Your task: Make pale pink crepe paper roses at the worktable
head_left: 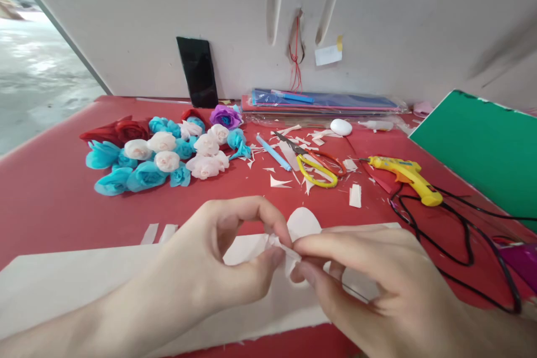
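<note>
My left hand point(226, 268) pinches a small folded piece of pale pink paper point(292, 260) between thumb and forefinger. On its other side, my right hand point(369, 274) grips the same piece with thumb and fingertips. A thin dark wire point(354, 292) shows below the right fingers. Under both hands lies a wide pale sheet point(62, 285). A rounded pale petal point(302, 221) rests just behind the fingertips. Two narrow pale strips point(150, 233) are left of the hands.
Paper flowers point(146, 175) cluster at the back left before a black phone point(198, 71). Scissors point(316, 172), a blue pen point(273, 152) and paper scraps lie mid-table. At right are a yellow glue gun point(405, 176), black cable point(465, 260) and green board point(482, 151).
</note>
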The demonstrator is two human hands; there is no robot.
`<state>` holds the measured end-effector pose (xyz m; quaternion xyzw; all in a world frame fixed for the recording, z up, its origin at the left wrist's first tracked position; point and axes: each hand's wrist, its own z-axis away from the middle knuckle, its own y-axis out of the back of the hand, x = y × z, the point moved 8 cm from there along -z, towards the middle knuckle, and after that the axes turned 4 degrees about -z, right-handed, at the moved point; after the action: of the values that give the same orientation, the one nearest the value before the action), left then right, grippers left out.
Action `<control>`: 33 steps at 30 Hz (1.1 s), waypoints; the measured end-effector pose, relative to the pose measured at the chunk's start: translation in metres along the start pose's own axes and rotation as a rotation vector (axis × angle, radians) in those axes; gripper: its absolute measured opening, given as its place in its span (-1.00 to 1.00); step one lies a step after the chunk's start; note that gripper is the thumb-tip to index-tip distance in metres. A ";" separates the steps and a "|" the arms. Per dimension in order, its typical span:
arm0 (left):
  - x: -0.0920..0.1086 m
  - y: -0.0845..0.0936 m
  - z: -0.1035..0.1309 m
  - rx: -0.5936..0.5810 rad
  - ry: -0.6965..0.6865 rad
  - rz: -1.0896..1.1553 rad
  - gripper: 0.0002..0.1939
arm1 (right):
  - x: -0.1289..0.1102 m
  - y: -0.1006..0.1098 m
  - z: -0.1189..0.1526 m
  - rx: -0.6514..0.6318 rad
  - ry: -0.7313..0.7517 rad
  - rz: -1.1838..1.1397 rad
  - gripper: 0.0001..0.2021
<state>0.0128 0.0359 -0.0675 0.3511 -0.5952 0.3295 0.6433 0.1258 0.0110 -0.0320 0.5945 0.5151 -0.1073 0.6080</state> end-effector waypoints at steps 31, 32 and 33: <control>0.018 -0.003 0.012 0.052 -0.242 -0.479 -0.62 | 0.007 -0.002 -0.002 -0.142 -0.101 0.024 -0.69; 0.019 -0.004 0.014 0.048 -0.264 -0.506 -0.61 | 0.011 -0.002 -0.002 -0.170 -0.167 -0.042 -0.68; 0.020 -0.004 0.014 0.043 -0.270 -0.522 -0.61 | 0.015 -0.003 -0.001 -0.195 -0.235 -0.126 -0.68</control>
<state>0.0101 0.0219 -0.0475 0.5466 -0.5579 0.1154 0.6137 0.1295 0.0182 -0.0451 0.4826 0.4847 -0.1634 0.7110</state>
